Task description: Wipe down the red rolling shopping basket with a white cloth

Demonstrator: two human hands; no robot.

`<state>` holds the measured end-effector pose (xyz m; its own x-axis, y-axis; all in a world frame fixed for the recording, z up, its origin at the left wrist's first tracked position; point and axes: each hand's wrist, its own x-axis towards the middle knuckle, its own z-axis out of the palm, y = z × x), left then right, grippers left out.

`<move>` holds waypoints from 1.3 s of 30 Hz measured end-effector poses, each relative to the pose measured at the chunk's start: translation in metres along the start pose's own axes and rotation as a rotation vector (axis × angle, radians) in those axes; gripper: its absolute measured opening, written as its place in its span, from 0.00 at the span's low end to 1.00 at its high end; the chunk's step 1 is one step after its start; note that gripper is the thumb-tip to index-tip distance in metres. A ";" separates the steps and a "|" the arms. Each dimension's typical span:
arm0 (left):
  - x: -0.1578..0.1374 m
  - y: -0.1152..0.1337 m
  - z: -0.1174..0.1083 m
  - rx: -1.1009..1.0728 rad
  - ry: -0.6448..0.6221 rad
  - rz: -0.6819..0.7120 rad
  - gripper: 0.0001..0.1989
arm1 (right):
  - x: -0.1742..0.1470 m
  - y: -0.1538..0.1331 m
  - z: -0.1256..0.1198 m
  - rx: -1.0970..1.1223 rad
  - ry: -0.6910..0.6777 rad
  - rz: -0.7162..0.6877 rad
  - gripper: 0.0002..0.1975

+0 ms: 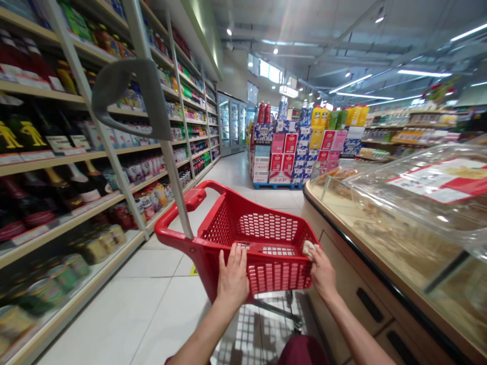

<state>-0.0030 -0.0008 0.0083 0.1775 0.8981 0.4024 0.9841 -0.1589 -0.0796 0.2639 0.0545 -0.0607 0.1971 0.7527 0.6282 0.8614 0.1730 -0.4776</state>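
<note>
A red plastic shopping cart stands sideways in front of me, its meshed basket showing bare inside walls. A grey pole with a looped grey handle rises from its left end. My left hand lies against the near side of the basket, fingers stretched out and touching the rim. At the right end corner, my right hand is closed on a small crumpled white cloth, pressing it at the rim. Part of the cloth is hidden by the fingers.
Shelves of bottles and cans line the left side. A display counter with clear covers stands close on the right, beside the cart. Ahead are stacked drink cartons on a blue pallet. Glass-door fridges stand at the back.
</note>
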 end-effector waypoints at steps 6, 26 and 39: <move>0.001 -0.005 -0.002 -0.006 -0.067 0.014 0.32 | -0.008 -0.029 0.009 0.137 -0.083 -0.290 0.24; 0.000 0.003 0.000 -0.011 -0.017 0.009 0.33 | -0.005 -0.011 0.002 0.064 0.071 0.038 0.24; 0.000 0.009 0.006 0.006 -0.015 0.053 0.34 | -0.003 -0.018 0.015 0.059 0.094 -0.091 0.24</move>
<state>0.0062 0.0007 0.0020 0.2289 0.8945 0.3840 0.9733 -0.2036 -0.1058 0.2412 0.0585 -0.0632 0.1648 0.6699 0.7239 0.8491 0.2771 -0.4497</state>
